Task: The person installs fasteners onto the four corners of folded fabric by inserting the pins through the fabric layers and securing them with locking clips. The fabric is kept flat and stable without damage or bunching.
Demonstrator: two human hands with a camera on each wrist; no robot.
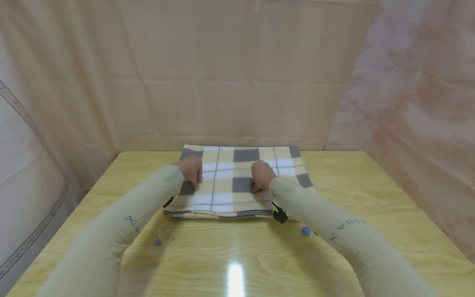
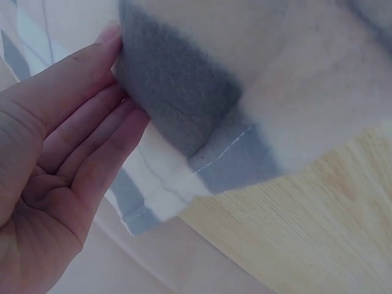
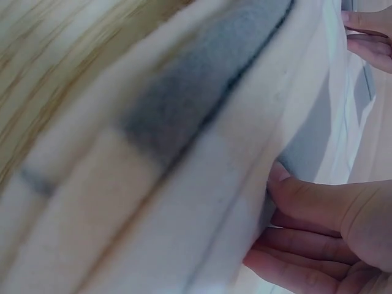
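Note:
A folded fleece blanket [image 1: 237,181], checked in yellow, grey and white, lies flat at the far middle of a wooden table [image 1: 237,255]. Both hands rest on top of it. My left hand [image 1: 196,180] lies on its left part. In the left wrist view the left hand [image 2: 122,92] has straight fingers laid against a grey patch of the blanket [image 2: 184,92], near a stitched corner. My right hand [image 1: 257,187] presses down near the middle. In the right wrist view the right hand [image 3: 269,214] has its fingertips pushed against the stacked layers of the blanket [image 3: 184,153].
Cardboard panels [image 1: 237,74] close off the back of the table, and curtains hang at both sides. Two small blue objects [image 1: 157,241] [image 1: 306,231] lie on the table near my forearms. A bright glare spot [image 1: 235,278] sits at the near edge.

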